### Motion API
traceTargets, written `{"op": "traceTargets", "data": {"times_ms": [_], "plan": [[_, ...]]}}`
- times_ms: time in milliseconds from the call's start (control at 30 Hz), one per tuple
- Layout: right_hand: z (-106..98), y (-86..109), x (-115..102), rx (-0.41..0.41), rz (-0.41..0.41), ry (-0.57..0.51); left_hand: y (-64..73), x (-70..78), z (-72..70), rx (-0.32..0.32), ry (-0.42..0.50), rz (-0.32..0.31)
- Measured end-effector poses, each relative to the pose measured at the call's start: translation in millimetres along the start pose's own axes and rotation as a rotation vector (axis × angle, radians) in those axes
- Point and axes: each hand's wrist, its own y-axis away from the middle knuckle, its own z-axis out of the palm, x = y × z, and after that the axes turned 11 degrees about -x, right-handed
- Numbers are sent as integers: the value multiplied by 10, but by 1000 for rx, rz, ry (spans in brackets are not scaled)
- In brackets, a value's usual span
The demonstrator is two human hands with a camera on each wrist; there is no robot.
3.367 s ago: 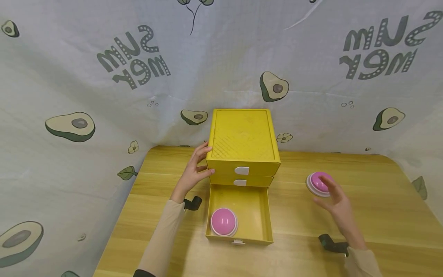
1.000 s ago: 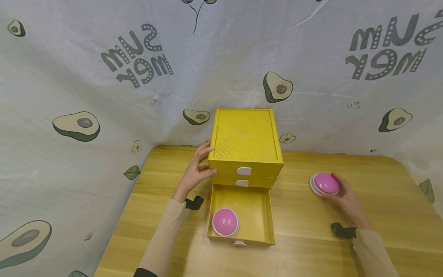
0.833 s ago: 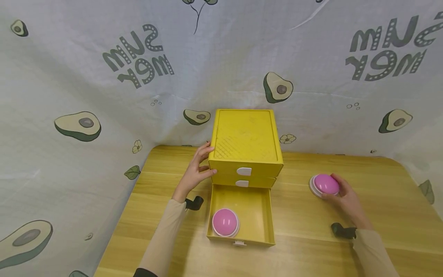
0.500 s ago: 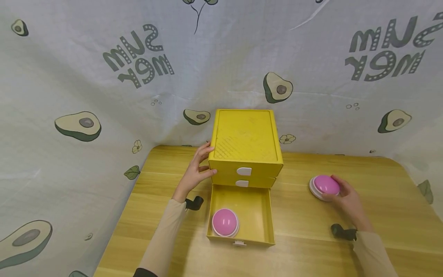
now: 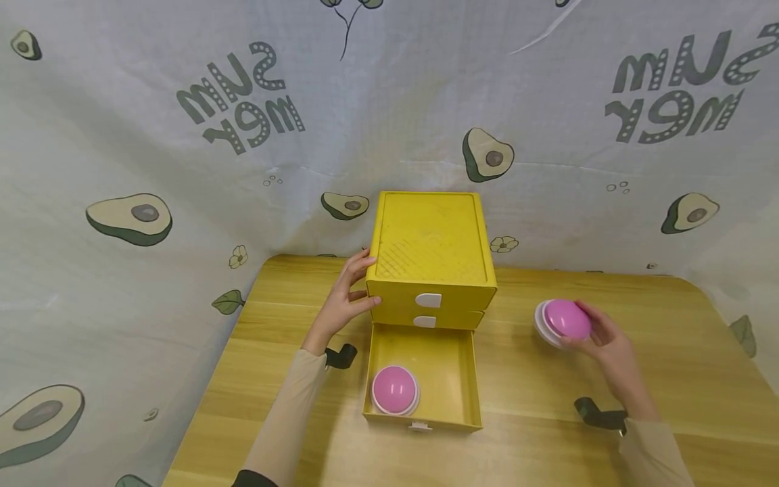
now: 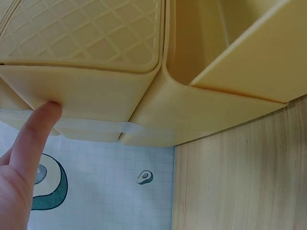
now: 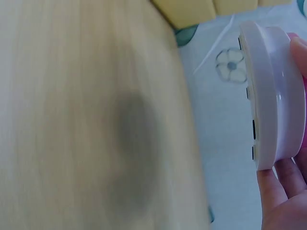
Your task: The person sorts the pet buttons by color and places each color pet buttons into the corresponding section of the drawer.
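Note:
My left hand rests on the left side of a yellow drawer cabinet, its thumb near the upper drawer's front. In the left wrist view a single finger touches the cabinet wall. My right hand holds a pink dome button by its edges, tilted and lifted off the table. The right wrist view shows its white base side-on, with small dark marks underneath. A matching pink dome button lies at the front left of the pulled-out bottom drawer.
Two upper drawers with white tabs are closed. The wooden table carries the cabinet, and a patterned cloth hangs behind it. Dark wrist-camera mounts sit at both wrists.
My right hand first came down onto the pink dome button at the right, gripped it, and has now raised it slightly leftward. The left hand has stayed on the cabinet.

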Motion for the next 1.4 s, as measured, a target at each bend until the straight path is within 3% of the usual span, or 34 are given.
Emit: {"op": "traceTargets", "data": {"times_ms": [300,633,1000,1400], "plan": [[82,70,-272,-19,-95,-74,-4,16,1,5,-4,-17],[258,188,-491,-80,-182,-226,2,19,13,12,-6,0],[493,282,-616,-124,-233,-251,5,14,26,16,-16,14],[862,333,-713,-194,-251,-198,8,10,26,13,-18,13]]}}
